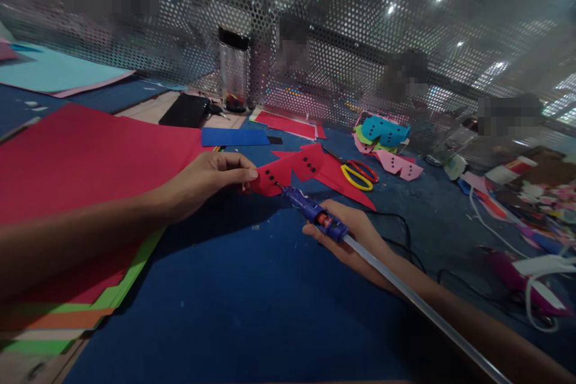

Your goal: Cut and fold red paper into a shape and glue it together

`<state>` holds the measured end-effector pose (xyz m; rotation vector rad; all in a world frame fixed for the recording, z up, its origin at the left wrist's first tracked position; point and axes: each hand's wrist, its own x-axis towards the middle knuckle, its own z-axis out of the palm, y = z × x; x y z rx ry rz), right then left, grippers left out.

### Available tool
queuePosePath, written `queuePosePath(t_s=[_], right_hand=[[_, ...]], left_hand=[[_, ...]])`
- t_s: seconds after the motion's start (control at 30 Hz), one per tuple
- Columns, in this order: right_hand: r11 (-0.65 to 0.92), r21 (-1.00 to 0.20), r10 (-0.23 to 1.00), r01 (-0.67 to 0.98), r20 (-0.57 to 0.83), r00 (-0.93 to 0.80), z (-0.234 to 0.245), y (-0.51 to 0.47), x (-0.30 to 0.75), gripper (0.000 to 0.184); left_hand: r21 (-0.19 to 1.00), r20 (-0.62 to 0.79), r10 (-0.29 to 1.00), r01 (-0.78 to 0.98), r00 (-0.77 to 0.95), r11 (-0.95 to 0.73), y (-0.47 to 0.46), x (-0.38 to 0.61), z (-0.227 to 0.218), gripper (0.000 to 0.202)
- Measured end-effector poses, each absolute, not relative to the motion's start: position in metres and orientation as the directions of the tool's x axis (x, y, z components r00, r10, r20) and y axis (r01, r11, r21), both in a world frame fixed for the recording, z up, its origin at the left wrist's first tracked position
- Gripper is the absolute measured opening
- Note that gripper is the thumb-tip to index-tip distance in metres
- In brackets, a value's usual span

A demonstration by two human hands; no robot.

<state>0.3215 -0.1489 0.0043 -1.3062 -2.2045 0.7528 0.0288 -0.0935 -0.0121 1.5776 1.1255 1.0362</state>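
Note:
My left hand (216, 180) pinches the left end of a red paper cutout (281, 171), which has a notch in the middle and small black squares on both halves. Wrapped around a blue hot glue gun (310, 207) is my right hand (348, 231). The gun's nozzle is at the cutout's lower edge, near the left squares; whether it touches is unclear. From the gun's back a long clear glue stick (418, 300) runs toward the lower right. Scissors (357, 175) with red and yellow handles lie beside a red paper scrap (344, 180) to the right of the cutout.
Stacked colored sheets with red paper (99, 162) on top cover the left side. Behind are a black phone (184, 110), a clear jar (234, 72) and a perforated metal screen (333, 54). Blue cutouts (384, 130) and pink cutouts (399, 165) lie right; a black cord (407, 234) trails there.

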Motion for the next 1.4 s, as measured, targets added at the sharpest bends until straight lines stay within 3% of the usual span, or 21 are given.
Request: queuePosePath(t_s=[0.17,0.37,0.57,0.9,1.1,1.23,1.4], right_hand=[[0.439,-0.65,0.878,0.62,0.163,-0.451,0.005,-0.148,0.322,0.024],[0.499,-0.59,0.866,0.635,0.325,-0.379,0.0,-0.141,0.327,0.033],[0.473,-0.568,0.881,0.674,0.319,-0.35,0.011,-0.14,0.333,0.029],[0.528,-0.422,0.824,0.738,0.465,-0.324,-0.003,-0.117,0.355,0.028],[0.483,-0.357,0.831,0.8,0.473,-0.291,0.008,-0.11,0.369,0.029],[0.424,-0.237,0.834,0.874,0.478,-0.275,0.013,-0.109,0.385,0.031],[0.194,-0.181,0.921,0.964,0.373,-0.115,0.017,-0.113,0.41,0.037]], left_hand=[[0.967,0.116,0.97,0.199,0.213,-0.16,-0.092,0.028,-0.013,0.023],[0.969,0.129,0.975,0.184,0.184,-0.163,-0.085,0.025,-0.015,0.023],[0.972,0.121,0.978,0.179,0.169,-0.151,-0.082,0.024,-0.013,0.026],[0.96,0.161,0.984,0.219,0.08,-0.175,-0.082,0.028,-0.01,0.033],[0.942,0.215,0.975,0.251,0.057,-0.223,-0.08,0.026,-0.012,0.03],[0.95,0.226,0.974,0.217,0.014,-0.224,-0.076,0.02,-0.015,0.027],[0.968,0.197,0.98,0.153,0.038,-0.201,-0.076,0.014,-0.01,0.022]])
